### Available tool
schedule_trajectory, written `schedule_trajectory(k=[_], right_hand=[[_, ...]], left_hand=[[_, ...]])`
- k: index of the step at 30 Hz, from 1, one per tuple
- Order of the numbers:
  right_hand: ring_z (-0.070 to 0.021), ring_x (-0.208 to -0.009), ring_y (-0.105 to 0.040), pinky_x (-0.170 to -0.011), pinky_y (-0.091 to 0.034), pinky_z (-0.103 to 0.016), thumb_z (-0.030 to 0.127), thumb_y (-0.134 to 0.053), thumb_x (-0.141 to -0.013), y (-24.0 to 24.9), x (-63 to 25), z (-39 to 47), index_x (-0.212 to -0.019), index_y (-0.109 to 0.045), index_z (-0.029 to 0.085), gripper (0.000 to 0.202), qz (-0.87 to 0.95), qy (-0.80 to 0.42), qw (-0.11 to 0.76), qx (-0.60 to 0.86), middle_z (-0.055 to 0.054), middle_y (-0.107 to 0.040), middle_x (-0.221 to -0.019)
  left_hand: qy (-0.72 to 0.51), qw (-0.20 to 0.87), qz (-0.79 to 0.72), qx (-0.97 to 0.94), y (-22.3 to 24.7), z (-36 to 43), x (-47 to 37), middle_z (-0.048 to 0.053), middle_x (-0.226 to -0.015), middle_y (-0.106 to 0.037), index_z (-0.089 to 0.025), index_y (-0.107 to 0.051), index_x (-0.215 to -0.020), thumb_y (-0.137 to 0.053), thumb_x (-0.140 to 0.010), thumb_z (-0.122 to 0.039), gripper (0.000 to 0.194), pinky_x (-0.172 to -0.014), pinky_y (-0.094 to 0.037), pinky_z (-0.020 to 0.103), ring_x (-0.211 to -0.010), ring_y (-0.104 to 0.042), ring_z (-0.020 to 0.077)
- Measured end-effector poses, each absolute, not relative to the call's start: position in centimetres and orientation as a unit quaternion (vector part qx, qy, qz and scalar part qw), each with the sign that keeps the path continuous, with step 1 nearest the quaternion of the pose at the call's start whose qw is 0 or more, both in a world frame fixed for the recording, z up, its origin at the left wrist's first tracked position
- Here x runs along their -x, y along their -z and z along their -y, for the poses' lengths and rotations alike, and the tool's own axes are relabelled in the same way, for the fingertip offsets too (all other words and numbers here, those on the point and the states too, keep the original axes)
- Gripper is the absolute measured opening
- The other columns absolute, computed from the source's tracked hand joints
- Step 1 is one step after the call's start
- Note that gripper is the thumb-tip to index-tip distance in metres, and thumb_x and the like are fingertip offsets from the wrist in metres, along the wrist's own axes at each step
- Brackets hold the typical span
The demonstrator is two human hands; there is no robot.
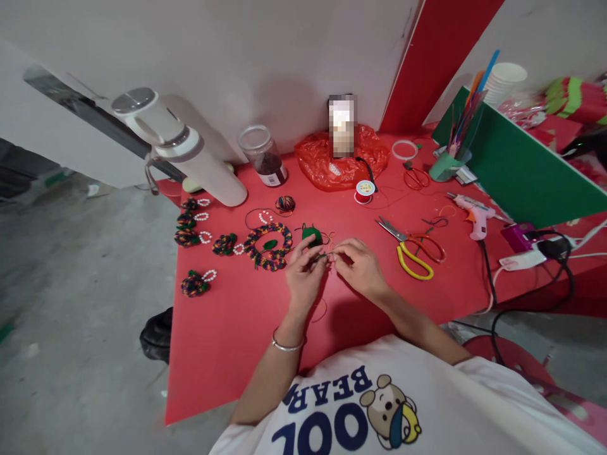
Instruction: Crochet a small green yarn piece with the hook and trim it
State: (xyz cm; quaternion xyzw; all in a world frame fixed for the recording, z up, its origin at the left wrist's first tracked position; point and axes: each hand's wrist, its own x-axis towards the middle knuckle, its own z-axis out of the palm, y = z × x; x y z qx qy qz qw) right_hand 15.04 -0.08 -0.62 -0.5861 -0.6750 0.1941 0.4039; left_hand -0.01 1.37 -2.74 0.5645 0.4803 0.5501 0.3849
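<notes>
My left hand [304, 273] is closed in a pinch on a small piece of dark green yarn [323, 255]. Close beside it, my right hand [359, 268] pinches a thin strand between thumb and forefinger; its far end is too fine to follow. Just beyond the fingertips lies a green yarn ball [310, 235]. To the left is a ring of multicoloured crochet [287, 237], with a small green leaf-shaped piece [270, 244] inside it. A multicoloured yarn ball [285, 203] rests behind the ring.
Crocheted pieces with white bead loops [195, 284] line the red table's left side. Scissors [411, 246], a red thread spool [365, 192] and a pink glue gun [477, 218] lie rightward. A tall bottle [208, 164], a jar [266, 161] and a red plastic bag [315, 167] stand behind.
</notes>
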Motion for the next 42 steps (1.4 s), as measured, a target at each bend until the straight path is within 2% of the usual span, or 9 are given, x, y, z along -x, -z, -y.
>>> schedule_trajectory(k=[5, 11, 15, 19, 28, 32, 34, 38, 42], right_hand=[[-0.0209, -0.089, -0.069, -0.081, -0.058, -0.034, 0.021, -0.061, -0.091, 0.5, -15.3, 0.3, -0.087, -0.073, 0.022, 0.012, 0.659, -0.209, 0.417, 0.590, -0.007, -0.073, -0.092], [-0.0147, -0.083, -0.069, -0.073, -0.058, -0.026, 0.017, -0.060, -0.090, 0.1, -15.1, 0.5, -0.120, -0.070, 0.022, 0.032, 0.632, -0.291, 0.429, 0.576, -0.007, -0.071, -0.110], [-0.0154, -0.083, -0.069, -0.075, -0.057, -0.027, 0.028, -0.066, -0.092, 0.5, -14.9, 0.2, -0.103, -0.076, 0.021, 0.016, 0.620, -0.323, 0.440, 0.564, -0.006, -0.073, -0.100], [-0.0164, -0.086, -0.069, -0.079, -0.056, -0.028, 0.025, -0.063, -0.094, 0.9, -14.9, -0.1, -0.089, -0.076, 0.020, 0.015, 0.605, -0.347, 0.459, 0.551, -0.006, -0.073, -0.092], [-0.0161, -0.086, -0.068, -0.077, -0.057, -0.027, 0.030, -0.062, -0.094, 1.1, -14.8, -0.3, -0.090, -0.074, 0.020, 0.017, 0.559, -0.386, 0.486, 0.550, -0.006, -0.072, -0.092], [-0.0125, -0.065, -0.065, -0.049, -0.055, -0.022, 0.045, -0.058, -0.095, 1.9, -14.2, -0.1, -0.098, -0.067, 0.021, 0.026, 0.473, -0.489, 0.481, 0.553, -0.003, -0.069, -0.087], [-0.0125, -0.064, -0.065, -0.042, -0.053, -0.019, 0.052, -0.057, -0.094, 2.2, -13.9, 0.0, -0.101, -0.062, 0.023, 0.031, 0.433, -0.531, 0.481, 0.546, -0.001, -0.067, -0.085], [-0.0123, -0.064, -0.067, -0.047, -0.060, -0.022, 0.057, -0.058, -0.092, 2.6, -13.3, 0.1, -0.099, -0.057, 0.023, 0.034, 0.405, -0.562, 0.484, 0.535, 0.001, -0.065, -0.079], [-0.0113, -0.058, -0.066, -0.047, -0.057, -0.020, 0.055, -0.057, -0.093, 2.5, -13.2, 0.2, -0.099, -0.057, 0.023, 0.033, 0.428, -0.551, 0.473, 0.539, 0.002, -0.065, -0.074]], left_hand=[[-0.556, 0.409, -0.470, -0.550, 2.8, -1.4, 0.0, 0.013, -0.129, -0.068, -0.020, -0.078, -0.099, -0.077, -0.082, -0.023, 0.018, -0.078, -0.066, 0.035, -0.101, -0.074, 0.0213], [-0.553, 0.443, -0.467, -0.529, 3.0, -1.4, 0.1, 0.014, -0.133, -0.066, -0.020, -0.078, -0.102, -0.078, -0.080, -0.024, 0.022, -0.079, -0.066, 0.034, -0.098, -0.074, 0.0204], [-0.556, 0.439, -0.468, -0.528, 2.6, -1.4, 0.0, 0.014, -0.132, -0.066, -0.020, -0.079, -0.101, -0.078, -0.079, -0.024, 0.023, -0.078, -0.065, 0.031, -0.102, -0.073, 0.0209], [-0.543, 0.465, -0.471, -0.518, 2.5, -1.4, 0.0, 0.014, -0.134, -0.066, -0.019, -0.079, -0.101, -0.081, -0.076, -0.028, 0.026, -0.077, -0.064, 0.033, -0.099, -0.073, 0.0211], [-0.523, 0.429, -0.491, -0.549, 2.4, -1.7, 0.2, 0.009, -0.098, -0.077, -0.021, -0.082, -0.082, -0.078, -0.079, -0.027, 0.008, -0.089, -0.058, 0.038, -0.096, -0.072, 0.0217], [-0.527, 0.406, -0.500, -0.555, 2.0, -1.5, 0.1, 0.005, -0.079, -0.072, -0.022, -0.083, -0.081, -0.077, -0.078, -0.026, 0.007, -0.072, -0.054, 0.029, -0.076, -0.066, 0.0161], [-0.515, 0.420, -0.506, -0.550, 1.7, -1.4, 0.1, 0.004, -0.074, -0.071, -0.021, -0.083, -0.080, -0.076, -0.078, -0.025, 0.008, -0.068, -0.052, 0.028, -0.070, -0.064, 0.0150], [-0.491, 0.467, -0.518, -0.523, 1.5, -1.4, 0.2, 0.005, -0.073, -0.072, -0.019, -0.082, -0.076, -0.077, -0.077, -0.026, 0.008, -0.070, -0.052, 0.029, -0.070, -0.063, 0.0157], [-0.493, 0.574, -0.498, -0.424, 1.6, -1.3, -0.2, 0.005, -0.071, -0.072, -0.016, -0.081, -0.079, -0.083, -0.072, -0.030, 0.016, -0.064, -0.053, 0.029, -0.063, -0.062, 0.0142]])
